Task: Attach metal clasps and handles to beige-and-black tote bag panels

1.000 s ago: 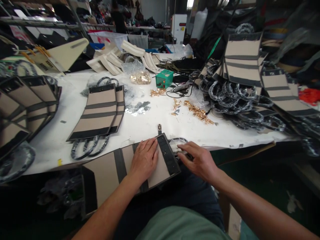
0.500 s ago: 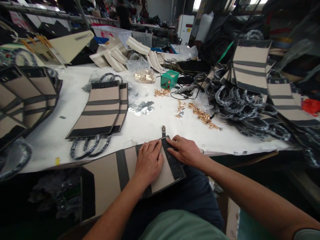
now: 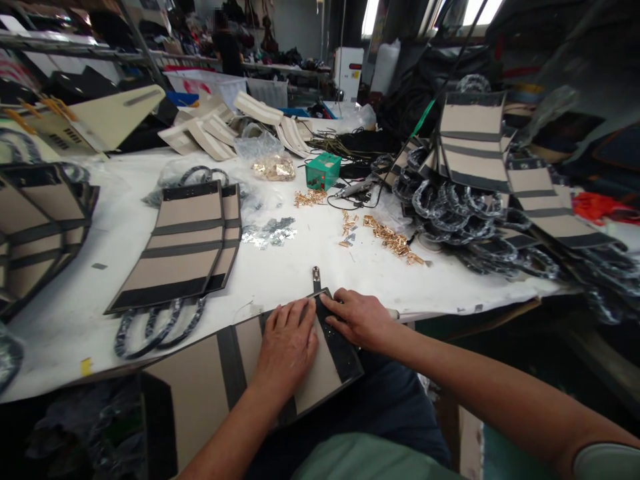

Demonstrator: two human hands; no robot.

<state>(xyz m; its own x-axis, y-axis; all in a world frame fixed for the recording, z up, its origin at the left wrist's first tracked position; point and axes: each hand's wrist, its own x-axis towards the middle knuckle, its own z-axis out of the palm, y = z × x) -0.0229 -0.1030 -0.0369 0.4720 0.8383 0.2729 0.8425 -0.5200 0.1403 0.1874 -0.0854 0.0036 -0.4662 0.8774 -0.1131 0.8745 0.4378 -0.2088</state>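
A beige bag panel with dark stripes [image 3: 210,383] lies across my lap and the table's front edge. My left hand [image 3: 286,343] rests flat on it, fingers stretched out, pressing near its dark end band [image 3: 340,347]. My right hand [image 3: 359,319] lies on that dark band with fingers curled down on it; whether they pinch anything is hidden. A small metal clasp [image 3: 315,275] sits on the white table [image 3: 280,267] just beyond the panel.
A stack of finished striped panels with black handles [image 3: 185,243] lies left of centre. Gold metal fittings [image 3: 395,239] are scattered ahead, near a green box [image 3: 323,170]. Piles of black handles and panels [image 3: 465,200] fill the right. More panels [image 3: 35,227] sit at far left.
My right hand moved left from the table edge onto the panel's dark band and stays there. My left hand kept pressing the panel. The camera view shifted slightly.
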